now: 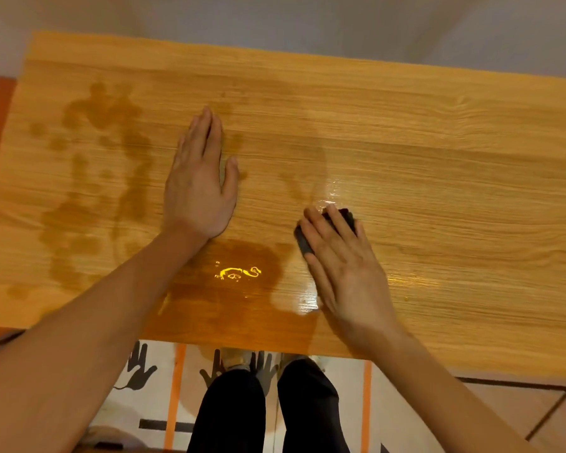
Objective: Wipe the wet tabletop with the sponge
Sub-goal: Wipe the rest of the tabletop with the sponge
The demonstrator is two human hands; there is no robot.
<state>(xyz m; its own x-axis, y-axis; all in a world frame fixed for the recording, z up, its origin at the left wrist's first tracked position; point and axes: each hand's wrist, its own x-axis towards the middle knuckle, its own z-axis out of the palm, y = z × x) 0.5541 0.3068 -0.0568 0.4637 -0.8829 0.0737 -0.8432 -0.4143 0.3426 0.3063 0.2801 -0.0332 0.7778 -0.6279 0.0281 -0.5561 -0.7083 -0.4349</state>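
On the wooden table (438, 142), seen from the head camera, we find the dark sponge (303, 241) near the front centre, pressed flat under the right hand (343, 266). That hand lies with its fingers straight and close together across the top of the sponge; we see no finger curled round an edge. The left hand (200, 184) rests palm down on the table, fingers straight and together, thumb slightly apart, well clear of the sponge.

Handling: we judge the sponge to be light, soft and compressible, and likely slippery once soaked. A flat palm over its full top face should spread pressure evenly; a pinch at the long edges would suit lifting or wringing.

Wet areas: a dark puddle (236, 289) with a bright reflection lies at the front edge between the two forearms, touching the right wrist area. Broad damp smears (102, 178) cover the left part of the table. A glossy film (332, 191) lies just beyond the sponge.

Hidden or unclear: most of the sponge is covered by the fingers, so we cannot tell its full outline or thickness. The table's right end and near-left corner are cut off, and the damp edges on the far side are faint.
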